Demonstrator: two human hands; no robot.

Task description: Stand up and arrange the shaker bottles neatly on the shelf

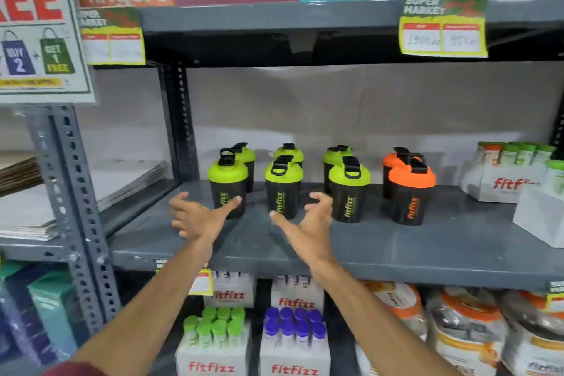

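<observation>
Several black shaker bottles stand upright in two rows on the grey shelf (427, 250). Front row, left to right: a green-lidded bottle (228, 180), a second green-lidded bottle (283, 183), a third green-lidded bottle (349, 189) and an orange-lidded bottle (411, 192). More green-lidded bottles and one orange-lidded bottle stand behind them. My left hand (198, 217) is open just left of the leftmost front bottle, its thumb at the bottle's base. My right hand (308, 220) is open between the second and third front bottles, holding nothing.
White fitfizz boxes (506, 183) of small bottles sit at the shelf's right end. A perforated steel post (73, 192) stands at the left. Price tags (442, 27) hang from the shelf above. Below are fitfizz packs (213, 342) and large jars (464, 330).
</observation>
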